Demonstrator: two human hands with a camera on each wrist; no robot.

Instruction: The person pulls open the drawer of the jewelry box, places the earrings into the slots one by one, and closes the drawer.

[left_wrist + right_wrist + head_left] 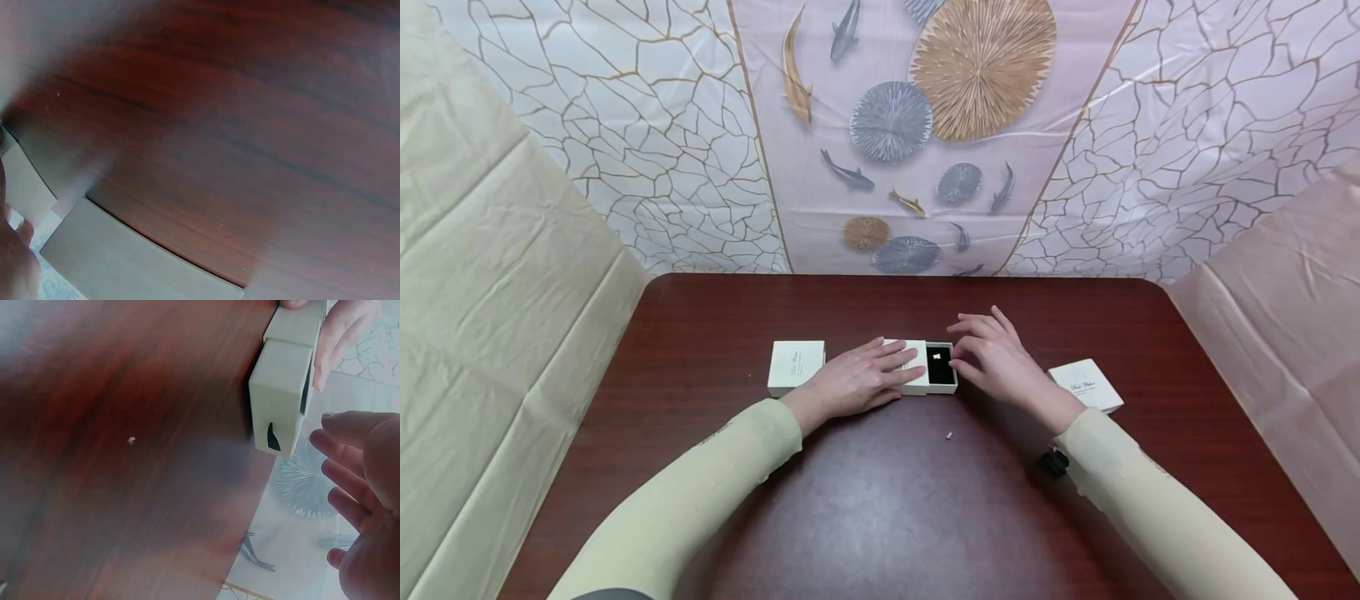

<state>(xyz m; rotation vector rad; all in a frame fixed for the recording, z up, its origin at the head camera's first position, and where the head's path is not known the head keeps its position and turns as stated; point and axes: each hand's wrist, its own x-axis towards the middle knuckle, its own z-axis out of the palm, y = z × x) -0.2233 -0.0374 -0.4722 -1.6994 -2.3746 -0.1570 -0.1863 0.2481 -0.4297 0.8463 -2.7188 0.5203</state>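
A white slide-out box (916, 344) lies at the middle of the table. My left hand (865, 379) rests flat over its sleeve with straight fingers. From the right end, the drawer (281, 390) is partly pulled out. Inside it, a small shiny piece (936, 356) sits on a black pad (940, 372). My right hand (996, 354) hovers at the drawer's right edge, fingers loosely bent and spread. In the right wrist view nothing is between those fingers, and they look apart from the box. Another tiny shiny piece (949, 436) lies on the table nearer me.
One closed white box (796, 362) stands left, beside my left wrist. Another white box (1086, 383) sits at an angle behind my right wrist. The dark red table (850, 517) ends at a patterned curtain at the back, with plain cloth on both sides.
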